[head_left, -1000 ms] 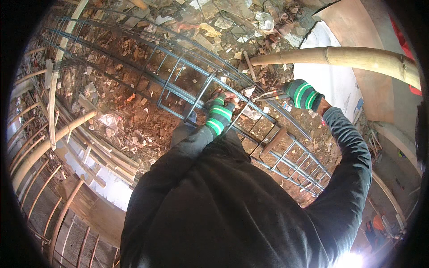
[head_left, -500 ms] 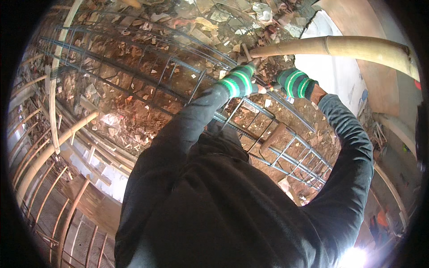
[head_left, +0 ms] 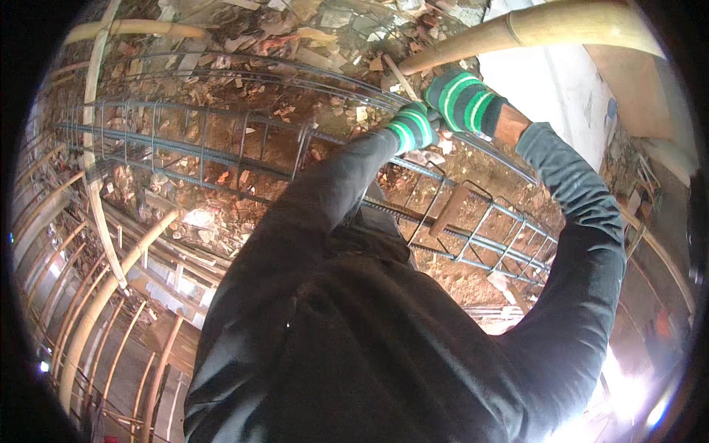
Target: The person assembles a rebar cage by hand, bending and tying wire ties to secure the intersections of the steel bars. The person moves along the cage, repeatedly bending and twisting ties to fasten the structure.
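Observation:
My left hand (head_left: 413,127), in a green and black striped glove with pale bands, is closed beside the long bars of a steel rebar cage (head_left: 199,151). Right against it, my right hand (head_left: 464,100), gloved alike, curls its fingers inward. Whatever sits between the two hands is hidden by the gloves. Thin steel bars (head_left: 509,166) pass beneath the hands toward the right. A short wooden stick (head_left: 399,77) stands out just beyond the left hand. On the cage nearer to me rests a reddish-brown block (head_left: 449,211).
A thick bamboo pole (head_left: 539,28) crosses at the upper right above a white sheet (head_left: 565,100). Broken rubble (head_left: 347,37) litters the ground beyond the cage. Bamboo poles (head_left: 122,273) and thinner rods form a lattice at the left. Bright light glares at the lower right.
My right hand has moved left and up, meeting the left hand. The left hand has shifted slightly right. A tool with reddish handles between them no longer shows. The view has shifted somewhat.

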`<state>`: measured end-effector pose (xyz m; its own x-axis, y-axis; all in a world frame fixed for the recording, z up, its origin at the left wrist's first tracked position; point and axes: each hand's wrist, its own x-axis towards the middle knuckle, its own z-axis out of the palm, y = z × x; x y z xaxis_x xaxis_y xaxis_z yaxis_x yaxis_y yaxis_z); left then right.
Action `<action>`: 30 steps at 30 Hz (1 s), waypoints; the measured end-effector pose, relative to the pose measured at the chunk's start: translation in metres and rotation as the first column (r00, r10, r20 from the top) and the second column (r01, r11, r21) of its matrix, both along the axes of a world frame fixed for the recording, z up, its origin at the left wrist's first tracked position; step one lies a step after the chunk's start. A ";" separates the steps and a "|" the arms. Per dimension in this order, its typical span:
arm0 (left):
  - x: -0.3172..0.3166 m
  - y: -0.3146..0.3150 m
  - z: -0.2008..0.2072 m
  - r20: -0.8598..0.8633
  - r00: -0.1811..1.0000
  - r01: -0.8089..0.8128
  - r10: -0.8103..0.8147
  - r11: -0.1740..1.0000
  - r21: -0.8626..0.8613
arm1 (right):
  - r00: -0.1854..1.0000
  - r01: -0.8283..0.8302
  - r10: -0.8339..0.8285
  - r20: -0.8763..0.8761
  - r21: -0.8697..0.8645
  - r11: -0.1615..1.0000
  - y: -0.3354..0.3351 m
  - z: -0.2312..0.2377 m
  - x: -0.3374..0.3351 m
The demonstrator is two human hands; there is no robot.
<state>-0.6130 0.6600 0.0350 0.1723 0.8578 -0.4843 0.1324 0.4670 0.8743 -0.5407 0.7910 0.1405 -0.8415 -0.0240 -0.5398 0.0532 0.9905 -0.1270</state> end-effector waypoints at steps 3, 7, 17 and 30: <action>-0.020 0.004 -0.001 0.047 0.989 0.143 -0.137 0.975 -0.172 | 0.800 -0.154 0.209 -0.562 0.144 0.978 -0.004 0.001 0.019; -0.035 0.006 0.004 0.534 0.845 0.175 -0.030 0.959 -0.223 | 0.708 -0.179 0.248 -0.661 0.172 0.969 0.006 -0.017 0.024; -0.035 0.009 -0.006 0.236 0.969 0.106 -0.069 0.983 -0.149 | 0.954 -0.049 0.073 -0.290 0.087 0.995 0.009 -0.045 0.020; 0.013 -0.005 0.034 -0.482 0.876 -0.056 0.011 0.995 -0.079 | 0.926 0.297 -0.140 0.350 -0.450 0.842 0.041 -0.041 0.006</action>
<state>-0.6002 0.6554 0.0694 -0.1284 0.8090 -0.5736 0.5085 0.5503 0.6623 -0.5344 0.8323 0.0999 -0.6615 -0.1834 -0.7272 0.3732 0.7606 -0.5313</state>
